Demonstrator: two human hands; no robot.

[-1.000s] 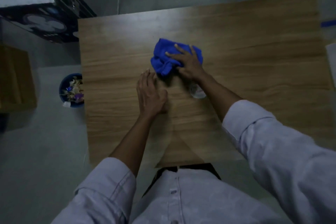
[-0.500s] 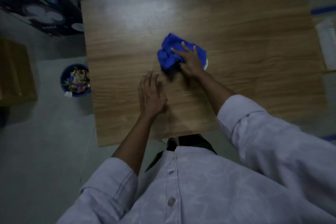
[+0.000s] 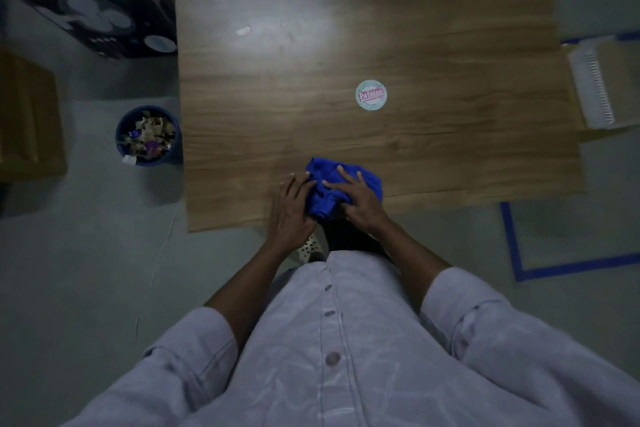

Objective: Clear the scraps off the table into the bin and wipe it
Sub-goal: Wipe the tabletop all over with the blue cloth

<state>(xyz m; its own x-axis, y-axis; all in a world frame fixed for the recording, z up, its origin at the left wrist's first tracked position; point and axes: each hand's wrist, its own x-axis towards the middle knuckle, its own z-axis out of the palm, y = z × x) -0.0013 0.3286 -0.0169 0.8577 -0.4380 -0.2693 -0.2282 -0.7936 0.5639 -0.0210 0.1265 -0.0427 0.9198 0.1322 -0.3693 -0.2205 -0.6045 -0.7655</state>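
Note:
A crumpled blue cloth lies at the near edge of the wooden table. My right hand presses on it from the right, fingers spread over the fabric. My left hand touches the cloth's left side, with its palm over the table's edge. A round pale lid or sticker with pink lettering lies on the table's middle. A small white scrap sits far left on the tabletop. The blue bin, full of scraps, stands on the floor left of the table.
A dark printed box stands at the table's far left corner. A brown cardboard box is further left. On the right sits a spiral-bound pad on cardboard. Blue tape marks the floor at the near right.
Both hands and the cloth have come back from the table's middle to its near edge. The round lid now lies uncovered on the table. The view has pulled back and up.

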